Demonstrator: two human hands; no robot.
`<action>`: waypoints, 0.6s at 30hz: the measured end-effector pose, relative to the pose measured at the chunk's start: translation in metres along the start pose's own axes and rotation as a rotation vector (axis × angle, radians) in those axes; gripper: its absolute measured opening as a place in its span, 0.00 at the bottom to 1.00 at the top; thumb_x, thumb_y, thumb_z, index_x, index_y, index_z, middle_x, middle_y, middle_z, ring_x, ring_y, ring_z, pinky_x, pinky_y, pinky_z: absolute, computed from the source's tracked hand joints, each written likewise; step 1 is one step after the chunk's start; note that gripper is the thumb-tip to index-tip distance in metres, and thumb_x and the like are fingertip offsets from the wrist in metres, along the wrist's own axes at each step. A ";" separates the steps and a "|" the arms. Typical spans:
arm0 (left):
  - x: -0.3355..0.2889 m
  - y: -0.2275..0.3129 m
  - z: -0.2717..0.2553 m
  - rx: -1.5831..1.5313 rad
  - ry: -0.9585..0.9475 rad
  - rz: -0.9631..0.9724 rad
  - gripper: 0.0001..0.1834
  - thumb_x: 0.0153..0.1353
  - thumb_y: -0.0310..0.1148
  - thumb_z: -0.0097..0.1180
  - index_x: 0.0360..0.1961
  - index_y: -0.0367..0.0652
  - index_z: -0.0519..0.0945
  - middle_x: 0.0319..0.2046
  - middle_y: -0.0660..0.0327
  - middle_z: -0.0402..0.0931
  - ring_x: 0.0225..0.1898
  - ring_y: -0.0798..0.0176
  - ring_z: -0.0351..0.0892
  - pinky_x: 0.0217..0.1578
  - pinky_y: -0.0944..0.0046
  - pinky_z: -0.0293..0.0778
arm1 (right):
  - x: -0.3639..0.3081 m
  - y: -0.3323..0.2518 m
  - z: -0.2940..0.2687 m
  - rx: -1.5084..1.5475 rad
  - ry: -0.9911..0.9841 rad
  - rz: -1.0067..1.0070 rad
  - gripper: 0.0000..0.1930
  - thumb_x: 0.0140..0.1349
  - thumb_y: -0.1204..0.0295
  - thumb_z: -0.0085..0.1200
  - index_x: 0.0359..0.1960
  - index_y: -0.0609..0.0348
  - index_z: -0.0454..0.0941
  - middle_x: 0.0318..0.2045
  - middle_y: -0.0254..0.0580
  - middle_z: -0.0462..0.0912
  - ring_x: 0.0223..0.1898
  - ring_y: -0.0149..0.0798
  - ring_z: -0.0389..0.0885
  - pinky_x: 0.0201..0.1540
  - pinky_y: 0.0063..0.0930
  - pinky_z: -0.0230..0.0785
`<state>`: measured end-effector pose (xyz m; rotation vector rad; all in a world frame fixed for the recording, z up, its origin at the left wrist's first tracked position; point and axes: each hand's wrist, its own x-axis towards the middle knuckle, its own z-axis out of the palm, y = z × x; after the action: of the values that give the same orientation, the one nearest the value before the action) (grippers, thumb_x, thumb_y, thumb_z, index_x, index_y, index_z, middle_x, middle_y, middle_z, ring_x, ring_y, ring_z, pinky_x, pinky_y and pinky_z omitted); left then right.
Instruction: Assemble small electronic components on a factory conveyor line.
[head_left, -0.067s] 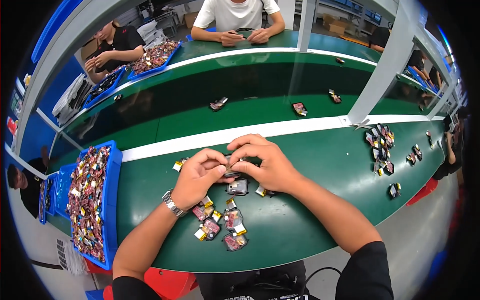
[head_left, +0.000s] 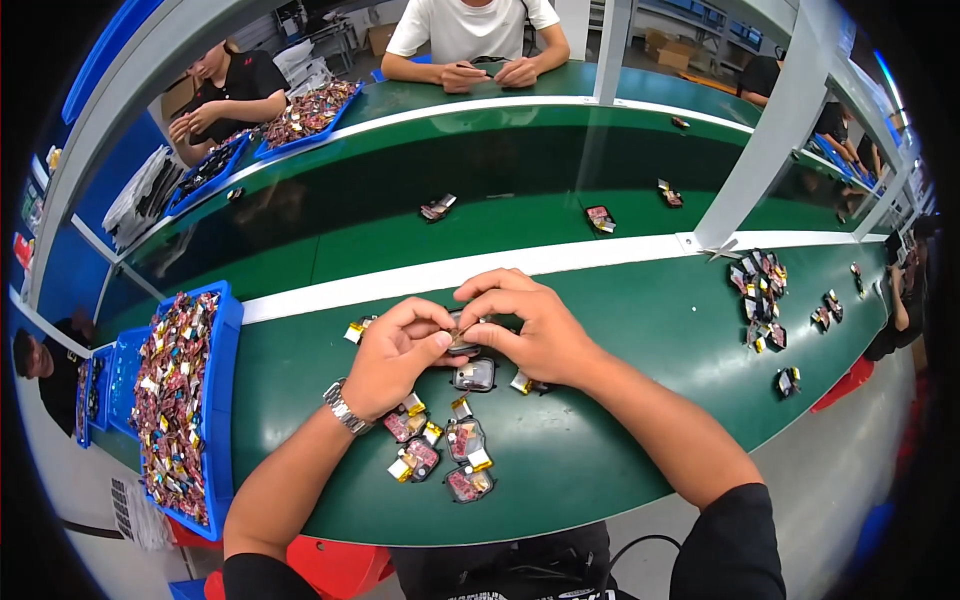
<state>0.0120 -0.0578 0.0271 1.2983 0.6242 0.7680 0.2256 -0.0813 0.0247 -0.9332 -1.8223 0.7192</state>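
Note:
My left hand (head_left: pixel 395 355) and my right hand (head_left: pixel 525 325) meet over the green table and pinch one small dark flat part (head_left: pixel 462 340) between their fingertips. A wristwatch (head_left: pixel 345 407) sits on my left wrist. Just below the hands lies a dark part with a clear cover (head_left: pixel 474 375). Several small pink and yellow-tabbed parts (head_left: pixel 440 450) lie in a loose cluster near the table's front edge. One yellow-tabbed part (head_left: pixel 356 329) rests left of my left hand, another (head_left: pixel 522 383) under my right wrist.
A blue tray (head_left: pixel 226 380) heaped with the same small parts stands at my left. More parts lie at the right (head_left: pixel 760 295). Beyond a white stripe (head_left: pixel 420 275) runs a conveyor carrying a few parts (head_left: pixel 600 217). Other people sit across (head_left: pixel 470 30) and at far left (head_left: pixel 235 90).

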 end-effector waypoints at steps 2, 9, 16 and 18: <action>0.006 -0.005 0.005 -0.018 -0.040 0.002 0.09 0.67 0.27 0.52 0.45 0.36 0.71 0.45 0.54 0.76 0.48 0.60 0.80 0.49 0.56 0.83 | -0.007 0.002 -0.006 0.009 0.036 0.011 0.07 0.55 0.72 0.62 0.35 0.57 0.82 0.44 0.42 0.80 0.51 0.45 0.76 0.54 0.37 0.68; -0.006 -0.010 -0.013 0.152 0.166 0.034 0.10 0.65 0.33 0.55 0.41 0.41 0.69 0.40 0.61 0.74 0.44 0.66 0.80 0.39 0.66 0.83 | 0.006 0.015 0.017 0.108 0.031 -0.146 0.06 0.52 0.71 0.61 0.32 0.54 0.82 0.42 0.40 0.77 0.50 0.45 0.72 0.57 0.36 0.62; 0.012 -0.021 0.003 0.107 0.090 0.025 0.10 0.67 0.37 0.54 0.40 0.46 0.66 0.36 0.65 0.76 0.35 0.74 0.78 0.33 0.75 0.78 | -0.009 0.016 0.008 0.101 0.044 -0.066 0.04 0.49 0.76 0.60 0.26 0.59 0.78 0.41 0.40 0.75 0.49 0.44 0.69 0.52 0.35 0.64; 0.010 -0.022 0.001 0.103 0.095 0.021 0.11 0.67 0.37 0.54 0.40 0.46 0.66 0.36 0.65 0.76 0.35 0.74 0.78 0.33 0.76 0.77 | -0.009 0.015 0.011 0.111 0.041 -0.061 0.04 0.49 0.76 0.60 0.26 0.59 0.77 0.41 0.40 0.74 0.49 0.44 0.69 0.52 0.35 0.64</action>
<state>0.0217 -0.0522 0.0055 1.3697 0.7352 0.8273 0.2228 -0.0822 0.0045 -0.8109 -1.7495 0.7496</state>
